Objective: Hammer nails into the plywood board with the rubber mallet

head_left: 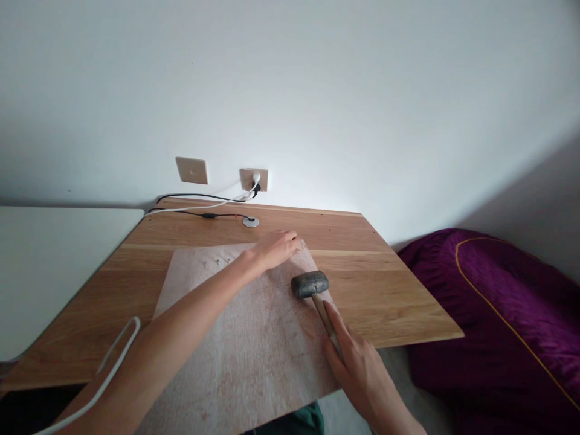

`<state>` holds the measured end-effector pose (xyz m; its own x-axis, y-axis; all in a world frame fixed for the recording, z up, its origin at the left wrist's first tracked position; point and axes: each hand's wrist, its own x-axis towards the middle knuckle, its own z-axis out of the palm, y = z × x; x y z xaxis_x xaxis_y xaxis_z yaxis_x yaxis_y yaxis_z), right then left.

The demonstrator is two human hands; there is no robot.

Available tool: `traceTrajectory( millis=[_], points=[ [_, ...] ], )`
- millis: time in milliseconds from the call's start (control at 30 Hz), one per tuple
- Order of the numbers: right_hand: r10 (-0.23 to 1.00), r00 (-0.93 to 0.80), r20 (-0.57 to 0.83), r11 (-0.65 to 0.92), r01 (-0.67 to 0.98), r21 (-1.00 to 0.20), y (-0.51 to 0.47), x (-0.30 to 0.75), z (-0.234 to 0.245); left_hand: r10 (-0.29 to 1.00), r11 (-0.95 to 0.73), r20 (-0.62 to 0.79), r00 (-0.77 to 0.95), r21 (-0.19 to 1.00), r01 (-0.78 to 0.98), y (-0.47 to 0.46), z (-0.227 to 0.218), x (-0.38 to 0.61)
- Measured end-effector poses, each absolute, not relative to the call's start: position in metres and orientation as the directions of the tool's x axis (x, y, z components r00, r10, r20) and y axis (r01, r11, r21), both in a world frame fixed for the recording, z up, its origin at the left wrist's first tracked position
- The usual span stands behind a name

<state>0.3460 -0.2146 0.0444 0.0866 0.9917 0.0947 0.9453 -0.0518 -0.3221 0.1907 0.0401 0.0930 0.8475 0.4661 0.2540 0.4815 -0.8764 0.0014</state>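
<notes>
My right hand [362,362] is wrapped around the wooden handle of a mallet [310,284] with a dark, probably rubber head. The mallet head is over the right part of a worn wooden board [244,338]. My left hand [276,249] reaches across to the board's far right corner, fingers bent and closed near the surface. Whatever is between those fingertips is too small to make out. Three small nails [218,262] show near the board's far left corner, apart from both hands.
The board lies on a wooden desk [380,290] against a white wall. Black and white cables run from a wall socket [254,179] and past a round grommet [251,222]. A white surface [54,266] adjoins on the left; a purple-covered item [453,302] stands right. A white cord [109,368] crosses my left forearm.
</notes>
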Motion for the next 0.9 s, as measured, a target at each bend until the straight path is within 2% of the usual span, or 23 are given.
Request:
traceTrajectory(
  millis=[100, 200, 367, 467, 600, 900],
  points=[
    [0.993, 0.081, 0.089, -0.049, 0.947, -0.316, -0.214, 0.346, 0.046, 0.496, -0.862, 0.286, 0.820, 0.051, 0.504, 0.036, 0.103, 0.184],
    [0.993, 0.075, 0.089, -0.041, 0.941, -0.336, -0.214, 0.346, 0.044, 0.457, -0.889, 0.222, 0.861, 0.107, 0.445, 0.027, 0.107, 0.165],
    [0.991, 0.122, 0.058, -0.094, 0.931, -0.353, -0.214, 0.346, 0.043, 0.397, -0.917, 0.195, 0.897, 0.124, 0.379, 0.017, 0.098, 0.130],
    [0.992, 0.125, 0.020, -0.109, 0.925, -0.364, -0.213, 0.345, 0.046, 0.428, -0.903, 0.210, 0.879, 0.138, 0.406, 0.021, 0.092, 0.116],
    [0.992, 0.124, 0.025, -0.107, 0.924, -0.368, -0.213, 0.345, 0.045, 0.447, -0.892, 0.161, 0.880, 0.156, 0.424, 0.030, 0.089, 0.108],
    [0.992, 0.125, 0.028, -0.105, 0.917, -0.384, -0.214, 0.347, 0.041, 0.478, -0.878, 0.125, 0.869, 0.069, 0.473, 0.034, 0.086, 0.116]
  ],
)
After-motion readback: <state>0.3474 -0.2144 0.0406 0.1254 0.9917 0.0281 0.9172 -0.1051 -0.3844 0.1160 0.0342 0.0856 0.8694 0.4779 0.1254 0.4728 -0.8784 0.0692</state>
